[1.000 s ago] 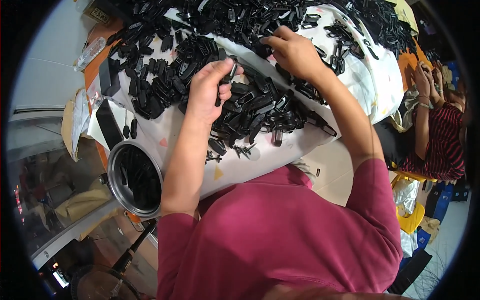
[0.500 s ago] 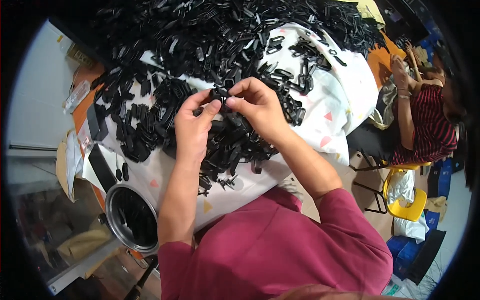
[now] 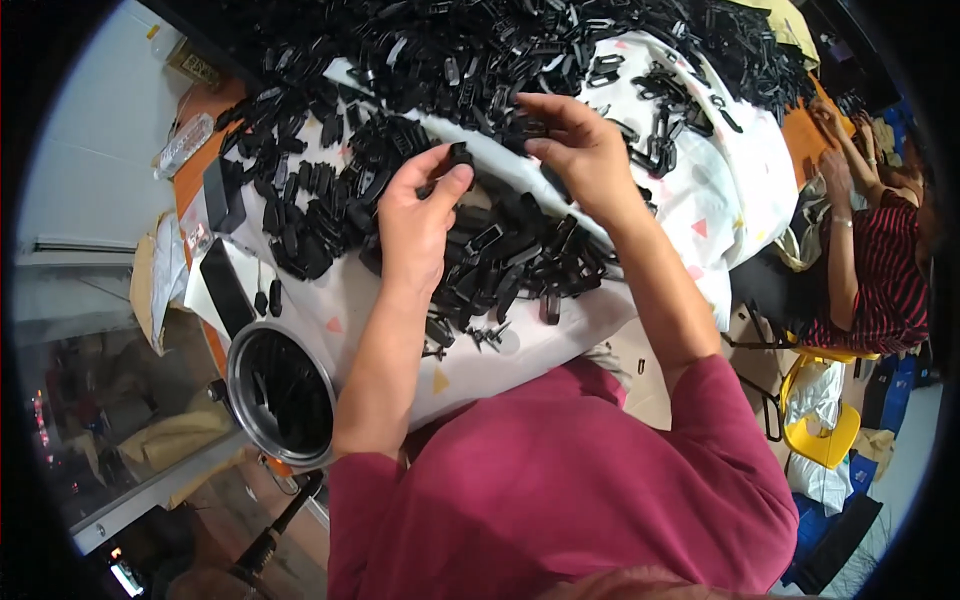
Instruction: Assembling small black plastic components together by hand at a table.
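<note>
Between the thumb and index finger of my left hand is a small black plastic part. My right hand is apart from it, over the edge of the far heap, with thumb and fingers spread and no held thing visible between them. Black plastic pieces, some of them hollow rectangular frames, lie piled on the cloth below my hands. Beyond my right fingertips the big heap of similar black parts spreads across the far side.
A white patterned cloth covers the table. To the left are a round metal-rimmed container holding black pieces, a black box and a clear plastic bottle. At the right, another person in a striped top sits beside a yellow stool.
My hands were together at one small black part. Now they are apart: the left keeps a black part, while the right has moved away, up and right, fingers spread. The view has shifted somewhat.
</note>
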Action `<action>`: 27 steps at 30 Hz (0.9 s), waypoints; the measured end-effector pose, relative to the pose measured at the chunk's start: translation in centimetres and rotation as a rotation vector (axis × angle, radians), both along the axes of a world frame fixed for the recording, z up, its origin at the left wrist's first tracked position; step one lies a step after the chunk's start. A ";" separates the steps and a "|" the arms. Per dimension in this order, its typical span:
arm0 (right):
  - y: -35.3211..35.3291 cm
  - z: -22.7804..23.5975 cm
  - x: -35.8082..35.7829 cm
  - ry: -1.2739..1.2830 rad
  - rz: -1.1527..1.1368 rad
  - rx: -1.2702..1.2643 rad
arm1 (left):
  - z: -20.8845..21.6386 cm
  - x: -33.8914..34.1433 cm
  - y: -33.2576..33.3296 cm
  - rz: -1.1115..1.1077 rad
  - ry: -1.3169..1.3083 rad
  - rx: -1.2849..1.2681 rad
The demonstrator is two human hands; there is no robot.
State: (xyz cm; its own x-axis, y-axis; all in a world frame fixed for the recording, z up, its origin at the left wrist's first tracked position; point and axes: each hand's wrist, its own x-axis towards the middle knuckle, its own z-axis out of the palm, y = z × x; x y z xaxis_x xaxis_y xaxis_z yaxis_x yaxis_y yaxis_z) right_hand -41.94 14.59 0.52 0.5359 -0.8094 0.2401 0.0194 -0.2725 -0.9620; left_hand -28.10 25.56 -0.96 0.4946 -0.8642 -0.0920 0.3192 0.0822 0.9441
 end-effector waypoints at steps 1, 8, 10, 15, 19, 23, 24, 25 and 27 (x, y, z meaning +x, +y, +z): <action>-0.3 -0.1 0.0 -0.076 0.059 0.239 | -0.1 0.0 -0.1 -0.020 0.003 -0.015; 0.4 -0.5 0.4 -0.304 0.177 0.548 | 1.0 -1.3 -0.4 -0.163 -0.479 -0.011; 0.3 -0.4 -0.4 -0.265 0.151 0.601 | 0.7 -1.7 -0.7 -0.164 -0.631 -0.057; 0.8 1.0 -1.0 0.044 0.061 0.357 | 1.3 -0.1 0.8 -0.044 -0.706 0.054; 0.0 -0.8 -1.2 0.210 0.027 -0.034 | 0.2 1.7 1.8 0.000 -0.743 0.186; 0.5 0.4 -0.9 -0.069 0.198 0.508 | 0.4 0.9 1.6 -0.285 -0.410 -0.043; 0.9 0.0 -0.5 -0.073 0.210 0.504 | -0.1 0.8 1.3 -0.337 -0.433 -0.060; 1.1 -0.3 -0.2 -0.074 0.218 0.494 | -0.4 0.6 1.0 -0.317 -0.639 -0.056; 1.3 -1.0 0.2 -0.158 0.195 0.507 | -0.1 0.3 0.7 -0.355 -0.542 0.215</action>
